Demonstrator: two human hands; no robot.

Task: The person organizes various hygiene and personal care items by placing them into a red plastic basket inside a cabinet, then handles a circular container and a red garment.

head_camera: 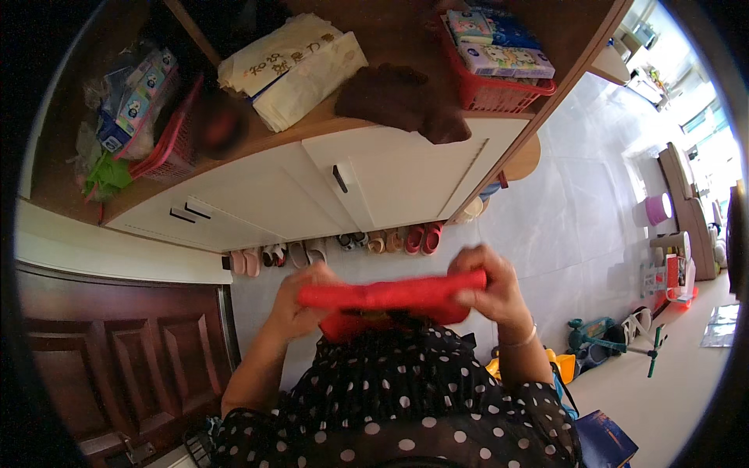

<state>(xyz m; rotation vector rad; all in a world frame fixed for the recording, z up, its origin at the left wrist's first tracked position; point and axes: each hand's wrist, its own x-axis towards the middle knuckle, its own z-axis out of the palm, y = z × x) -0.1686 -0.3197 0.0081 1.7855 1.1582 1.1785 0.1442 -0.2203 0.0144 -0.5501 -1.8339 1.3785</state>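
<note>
A red folded piece, fabric or a bag, (389,292) is stretched level in front of my body, blurred by motion. My left hand (301,301) grips its left end, and my right hand (493,286) pinches the right end with the thumb on the near side. Part of the red material hangs below the top fold, with a dark patch on it. Beyond my hands stands a white shoe cabinet (386,175) with black handles. On its wooden shelf lie a dark brown cloth (398,99) and a cream paper or cloth bag (292,64) bearing writing.
Several pairs of shoes, including red clogs (423,238), line the cabinet's foot. A red basket (497,96) of tissue packs and pink baskets (169,146) sit on the shelf. A dark wooden door (123,357) is at left. At right are a child's scooter (614,342) and a blue box (605,439).
</note>
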